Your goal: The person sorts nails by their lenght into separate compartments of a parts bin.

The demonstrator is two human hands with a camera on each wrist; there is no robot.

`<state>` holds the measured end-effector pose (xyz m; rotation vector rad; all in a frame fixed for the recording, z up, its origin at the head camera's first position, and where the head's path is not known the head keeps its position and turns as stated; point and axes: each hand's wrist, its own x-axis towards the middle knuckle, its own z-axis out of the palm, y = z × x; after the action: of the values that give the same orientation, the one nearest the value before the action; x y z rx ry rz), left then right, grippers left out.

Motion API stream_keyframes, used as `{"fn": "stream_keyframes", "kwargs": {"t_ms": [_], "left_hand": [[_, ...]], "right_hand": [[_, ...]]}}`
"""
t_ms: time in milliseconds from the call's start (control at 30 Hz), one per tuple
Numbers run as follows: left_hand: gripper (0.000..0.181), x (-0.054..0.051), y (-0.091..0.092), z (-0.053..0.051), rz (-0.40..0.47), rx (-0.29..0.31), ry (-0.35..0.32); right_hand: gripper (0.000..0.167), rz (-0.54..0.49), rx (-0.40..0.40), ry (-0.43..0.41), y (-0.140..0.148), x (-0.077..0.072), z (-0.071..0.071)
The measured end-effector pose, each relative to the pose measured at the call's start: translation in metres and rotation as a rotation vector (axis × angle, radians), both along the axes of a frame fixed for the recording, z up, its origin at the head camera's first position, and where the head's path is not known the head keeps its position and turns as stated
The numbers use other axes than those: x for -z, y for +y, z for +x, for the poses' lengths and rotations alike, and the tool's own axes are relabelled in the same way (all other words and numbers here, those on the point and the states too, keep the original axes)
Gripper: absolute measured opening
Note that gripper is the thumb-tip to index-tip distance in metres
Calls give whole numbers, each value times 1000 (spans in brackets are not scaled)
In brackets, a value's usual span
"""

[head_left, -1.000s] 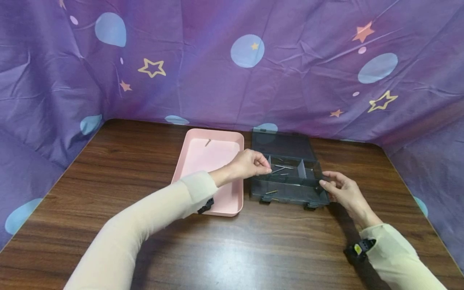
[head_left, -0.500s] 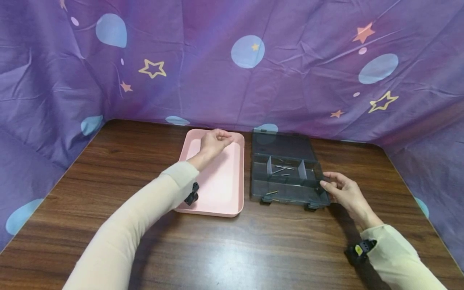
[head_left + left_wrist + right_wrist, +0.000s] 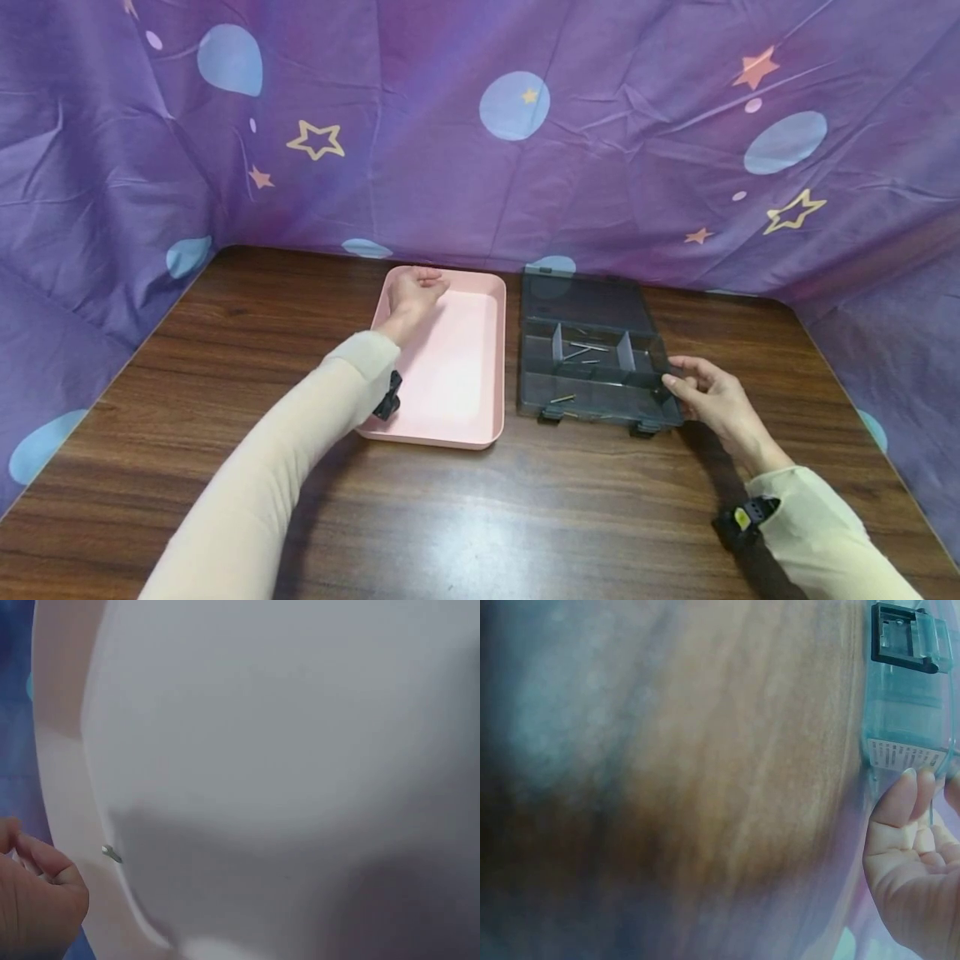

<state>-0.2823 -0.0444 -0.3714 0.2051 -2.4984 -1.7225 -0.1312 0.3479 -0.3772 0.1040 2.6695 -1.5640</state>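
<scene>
My left hand (image 3: 415, 296) is over the far left part of the pink tray (image 3: 457, 417), its fingers loosely bent, with nothing visible held. In the left wrist view, a small screw (image 3: 111, 853) lies by the tray's inner wall, just apart from the fingers of that hand (image 3: 45, 896). My right hand (image 3: 708, 400) pinches the right end of a dark see-through compartment box (image 3: 600, 404), thumb in front. In the right wrist view, thumb and fingers of the right hand (image 3: 911, 847) grip the edge of the box (image 3: 904, 712).
The box's lid (image 3: 588, 302) lies folded back toward the purple curtain (image 3: 420, 183). Several metal pins or nails (image 3: 588, 346) are in the middle compartment. A brass-coloured screw (image 3: 564, 398) lies in the front compartment. Tray and box stand side by side on the wooden table (image 3: 480, 533).
My left hand has moved from above the box to the left, over the tray's far end, and a little further left since half a second ago. The right hand stays on the box.
</scene>
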Motion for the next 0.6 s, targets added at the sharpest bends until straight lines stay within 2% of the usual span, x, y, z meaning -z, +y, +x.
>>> {"fn": "stream_keyframes", "kwargs": {"t_ms": [67, 133, 200, 267, 300, 333, 367, 400, 433, 500, 567, 600], "left_hand": [[15, 31, -4, -24, 50, -24, 53], [14, 66, -10, -50, 103, -34, 143], [14, 78, -13, -61, 96, -58, 144], [15, 54, -12, -42, 25, -80, 88], [17, 33, -10, -24, -6, -89, 46], [20, 7, -6, -1, -38, -104, 2], [23, -9, -5, 11, -83, -112, -51], [24, -16, -4, 19, -108, -121, -66], [25, -20, -4, 24, -124, -125, -73], [24, -20, -5, 27, -127, -132, -92], [24, -2, -9, 13, -133, -133, -98], [24, -1, -9, 13, -135, -137, -101]], "right_hand": [[51, -4, 0, 1, 0, 0, 0], [51, -6, 2, 2, 0, 0, 0], [51, -4, 3, 2, 0, 0, 0], [52, -1, 6, 1, 0, 0, 0], [52, 2, 7, 0, 0, 0, 0], [52, 7, 7, 0, 0, 0, 0], [52, 5, 6, 1, 0, 0, 0], [52, 3, 6, -1, 0, 0, 0], [52, 1, 5, -3, 0, -1, 0], [52, -5, 3, -6, 0, -1, 1], [52, -12, 1, -9, 1, 0, 1], [53, -11, 2, -11, 1, 0, 1]]}}
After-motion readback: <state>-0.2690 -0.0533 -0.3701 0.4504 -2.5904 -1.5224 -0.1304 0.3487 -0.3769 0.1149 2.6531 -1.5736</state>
